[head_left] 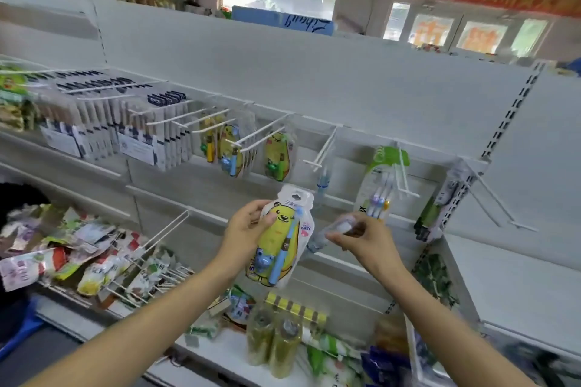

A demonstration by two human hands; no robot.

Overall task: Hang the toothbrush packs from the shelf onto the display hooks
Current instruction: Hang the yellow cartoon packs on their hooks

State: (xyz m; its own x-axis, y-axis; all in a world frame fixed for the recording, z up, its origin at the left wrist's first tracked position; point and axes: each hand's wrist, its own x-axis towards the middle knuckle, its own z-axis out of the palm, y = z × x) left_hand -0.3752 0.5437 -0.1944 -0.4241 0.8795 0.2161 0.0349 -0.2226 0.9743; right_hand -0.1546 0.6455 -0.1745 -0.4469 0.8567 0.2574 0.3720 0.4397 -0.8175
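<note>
1. The person is standing at the white shelving, and their left hand (pixel 248 226) is gripping a yellow bear toothbrush pack (pixel 279 239) by its upper left edge, thumb curled over the front and the other fingers behind it. The pack is hanging upright in the air in front of the display, below the row of hooks, with its punched hang hole at the top uncovered.

2. Their right hand (pixel 361 237) is pinching a second, clear pack (pixel 333 231) between curled fingers and thumb. That pack is blurred, so I cannot tell what is inside it or where its hang hole lies.

3. Matching bear packs (pixel 231 148) are already hanging on hooks up and to the left, and an empty double hook (pixel 320 151) is jutting out just above the held pack.

4. As I judge it, the pack is waiting to be threaded onto a hook. The danger is that both hands are occupied: with only an edge grip, the pack may be swinging or twisting as it is going up, so the prongs could be missing the hole or tearing the card.

5. The clear pack could also be slipping from that fingertip pinch onto the cluttered bottom shelf (pixel 232 352).
</note>
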